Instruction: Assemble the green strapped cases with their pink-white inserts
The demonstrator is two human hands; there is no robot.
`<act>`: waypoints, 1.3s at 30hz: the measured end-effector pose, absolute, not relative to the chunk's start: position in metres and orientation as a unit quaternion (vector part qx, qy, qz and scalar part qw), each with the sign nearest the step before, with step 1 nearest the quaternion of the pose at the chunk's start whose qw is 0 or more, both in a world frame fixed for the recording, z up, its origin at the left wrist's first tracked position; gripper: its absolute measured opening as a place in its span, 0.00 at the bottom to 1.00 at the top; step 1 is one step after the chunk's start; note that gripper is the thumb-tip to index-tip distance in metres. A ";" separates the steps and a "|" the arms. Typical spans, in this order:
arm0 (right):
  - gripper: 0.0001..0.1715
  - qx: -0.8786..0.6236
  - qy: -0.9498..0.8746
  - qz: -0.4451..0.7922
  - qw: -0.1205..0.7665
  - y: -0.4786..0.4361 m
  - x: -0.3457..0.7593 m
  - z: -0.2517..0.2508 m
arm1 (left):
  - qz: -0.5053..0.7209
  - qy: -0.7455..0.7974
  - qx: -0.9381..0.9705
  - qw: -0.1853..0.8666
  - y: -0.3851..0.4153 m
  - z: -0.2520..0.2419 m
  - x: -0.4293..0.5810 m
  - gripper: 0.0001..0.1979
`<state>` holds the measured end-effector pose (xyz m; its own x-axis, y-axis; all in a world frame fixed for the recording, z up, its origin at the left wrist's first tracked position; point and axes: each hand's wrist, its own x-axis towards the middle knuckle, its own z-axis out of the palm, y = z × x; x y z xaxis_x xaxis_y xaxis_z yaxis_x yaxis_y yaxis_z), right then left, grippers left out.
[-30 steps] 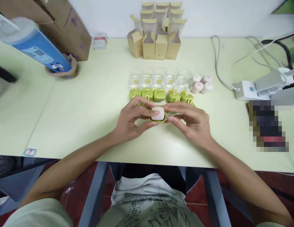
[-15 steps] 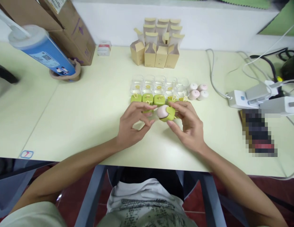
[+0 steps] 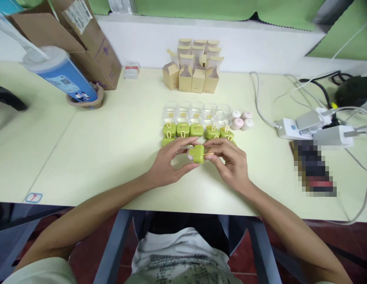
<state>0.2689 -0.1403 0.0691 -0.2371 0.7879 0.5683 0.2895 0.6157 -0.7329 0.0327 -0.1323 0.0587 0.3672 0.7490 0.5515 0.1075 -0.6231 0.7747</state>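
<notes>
A small green case (image 3: 198, 154) with a pale pink piece (image 3: 190, 154) at its left end is between my hands, above the table. My left hand (image 3: 168, 161) holds it, thumb below and fingers above. At its right end, my right hand (image 3: 229, 159) pinches the thin yellowish loop (image 3: 209, 154). Just beyond my hands stand rows of similar green cases (image 3: 183, 129) with loops on top; my fingers partly hide the nearer row. Behind them are clear plastic covers (image 3: 196, 112) with small yellow marks. White and pink rounded pieces (image 3: 237, 124) sit at the right end.
Open small cardboard boxes (image 3: 198, 81) stand against the wall. Left are a blue cylindrical container (image 3: 67, 81), a large carton (image 3: 103, 59) and a small red-and-white box (image 3: 132, 71). A power strip (image 3: 292, 129), cables and a blurred-out dark object (image 3: 315, 167) lie right.
The green case has turned, its loop now pointing right, and moved slightly left and nearer me. My left hand has closed onto it; my right fingers have shifted to the loop. The view has tilted upward.
</notes>
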 end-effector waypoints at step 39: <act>0.29 -0.322 -0.892 -0.091 0.303 -0.115 0.285 0.071 | 0.432 0.274 0.857 -0.065 -0.082 0.055 -0.051 0.12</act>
<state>0.2854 -0.1148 0.0707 -0.6096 0.5187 0.5995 0.6291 0.7767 -0.0323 -0.0510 -0.0815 0.0546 0.4767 0.4129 0.7761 0.5253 -0.8417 0.1252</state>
